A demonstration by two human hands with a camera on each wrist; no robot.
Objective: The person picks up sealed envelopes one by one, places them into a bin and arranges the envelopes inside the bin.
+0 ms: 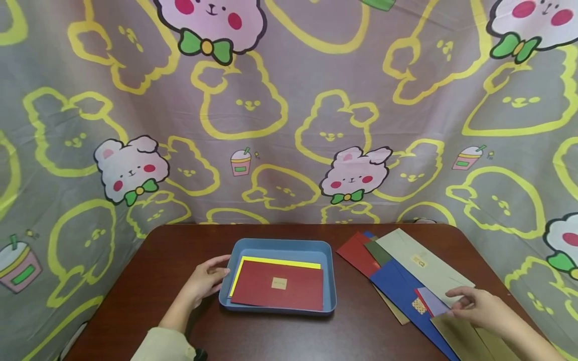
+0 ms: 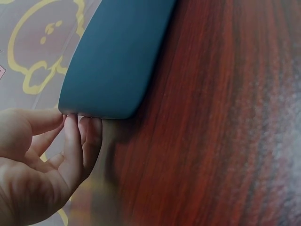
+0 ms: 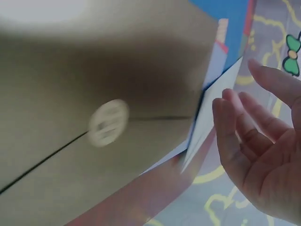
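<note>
With its fingertips, my left hand (image 1: 203, 282) touches the left wall of a blue tray (image 1: 331, 293). In the left wrist view these fingertips (image 2: 71, 120) meet the tray's side (image 2: 113, 61). A dark red envelope (image 1: 257, 288) lies in the tray over a yellow envelope (image 1: 280, 261). On the right, my right hand (image 1: 480, 308) hovers at the near end of a pale grey-green envelope (image 1: 406, 245). Its fingers are loosely bent, and the thumb is apart from them in the right wrist view. Nothing shows in their grip.
Overlapping envelopes spread across the table's right side: red (image 1: 354, 250), dark green (image 1: 378, 250), blue (image 1: 397, 281), lilac (image 1: 433, 301) and brown (image 1: 458, 333). The brown wooden table (image 1: 280, 336) ends at a patterned cloth backdrop (image 1: 289, 115).
</note>
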